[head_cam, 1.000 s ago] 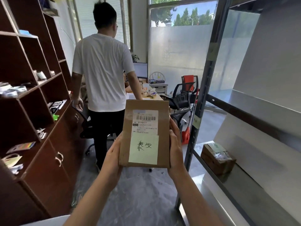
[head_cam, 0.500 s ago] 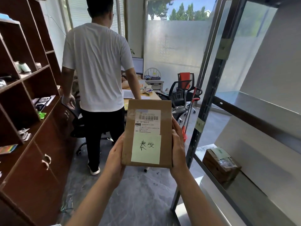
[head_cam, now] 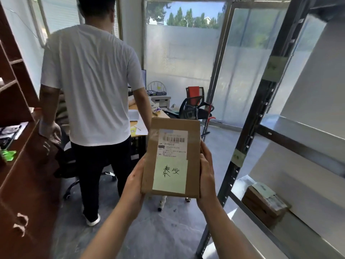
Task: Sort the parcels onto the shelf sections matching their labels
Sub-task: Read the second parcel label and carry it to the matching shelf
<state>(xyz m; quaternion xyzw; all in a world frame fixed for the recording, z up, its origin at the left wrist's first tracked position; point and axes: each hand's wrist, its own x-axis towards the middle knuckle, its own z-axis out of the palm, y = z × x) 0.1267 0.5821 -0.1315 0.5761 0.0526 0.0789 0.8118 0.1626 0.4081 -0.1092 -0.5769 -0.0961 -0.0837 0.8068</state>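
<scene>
Gripping parcel (head_cam: 171, 157) upright — both hands (head_cam: 134, 182) flanking.

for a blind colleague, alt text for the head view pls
Both hands, left hand and right hand, hold up a brown parcel with a handwritten note. A metal shelf at right holds another parcel; a person stands ahead.

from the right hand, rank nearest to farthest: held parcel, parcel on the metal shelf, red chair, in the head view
1. held parcel: touching the right hand, on its left.
2. parcel on the metal shelf: lower right, on the low shelf level.
3. red chair: far back by the frosted window.
</scene>
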